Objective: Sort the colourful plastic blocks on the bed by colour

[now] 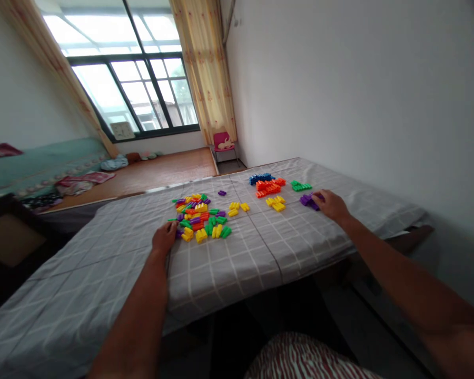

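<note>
My right hand [328,204] is closed at the right end of a cluster of purple pieces [309,201], fingers pinched on one of them. At the left edge of a mixed pile of purple, green, yellow and orange pieces [199,209], my left hand [166,235] is closed with its fingertips at a purple piece [179,232]. Separate groups lie to the right of the pile: blue pieces [261,178], orange pieces [269,187], green pieces [300,186] and yellow pieces [275,203].
A grey checked cloth [237,258] covers the surface. Loose yellow pieces [234,209] and a purple piece [221,192] lie between the pile and the groups. A white wall [339,95] borders the right side. Further off stands a pink chair [221,141].
</note>
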Demonstrator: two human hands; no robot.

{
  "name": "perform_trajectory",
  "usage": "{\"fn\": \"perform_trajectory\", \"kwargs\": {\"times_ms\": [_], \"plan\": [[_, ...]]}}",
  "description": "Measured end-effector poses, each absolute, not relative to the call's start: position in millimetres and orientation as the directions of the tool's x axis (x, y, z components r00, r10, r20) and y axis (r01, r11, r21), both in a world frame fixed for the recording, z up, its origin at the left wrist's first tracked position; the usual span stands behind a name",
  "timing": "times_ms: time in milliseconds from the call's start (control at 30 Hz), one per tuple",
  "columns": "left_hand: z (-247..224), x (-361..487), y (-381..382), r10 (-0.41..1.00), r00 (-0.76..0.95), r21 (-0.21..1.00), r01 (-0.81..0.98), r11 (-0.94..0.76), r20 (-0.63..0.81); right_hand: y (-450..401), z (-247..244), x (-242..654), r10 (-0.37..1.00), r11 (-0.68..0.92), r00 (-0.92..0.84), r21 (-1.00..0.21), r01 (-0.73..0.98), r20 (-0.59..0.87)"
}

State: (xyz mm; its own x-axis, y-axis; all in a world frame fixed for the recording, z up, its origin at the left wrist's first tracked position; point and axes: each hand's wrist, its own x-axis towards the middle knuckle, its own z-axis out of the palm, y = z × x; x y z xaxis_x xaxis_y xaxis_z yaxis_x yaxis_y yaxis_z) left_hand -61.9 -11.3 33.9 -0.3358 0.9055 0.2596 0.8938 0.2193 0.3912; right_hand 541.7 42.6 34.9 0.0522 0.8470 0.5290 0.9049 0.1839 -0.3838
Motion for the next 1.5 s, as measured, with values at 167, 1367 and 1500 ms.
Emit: {"fn": "perform_trajectory", "kwargs": {"times_ms": [167, 1367, 1500], "plan": [[31, -60, -13, 0.901, -0.335, 0.462, 0.868, 0.182, 0.274, 35, 46, 416, 0.830, 0.542, -0.382, -0.423, 0.726, 0.407], [34, -70, -8, 0.898, -0.334, 0.417, 0.887, 0.198, 0.285, 68, 12, 625, 0.832, 0.010, 0.365, -0.670, 0.742, 0.417], [36, -69, -8, 0.896, -0.342, 0.368, 0.901, 0.228, 0.283, 69, 8, 644, 0.868, -0.110, 0.355, -0.562, 0.820, 0.348]]}}
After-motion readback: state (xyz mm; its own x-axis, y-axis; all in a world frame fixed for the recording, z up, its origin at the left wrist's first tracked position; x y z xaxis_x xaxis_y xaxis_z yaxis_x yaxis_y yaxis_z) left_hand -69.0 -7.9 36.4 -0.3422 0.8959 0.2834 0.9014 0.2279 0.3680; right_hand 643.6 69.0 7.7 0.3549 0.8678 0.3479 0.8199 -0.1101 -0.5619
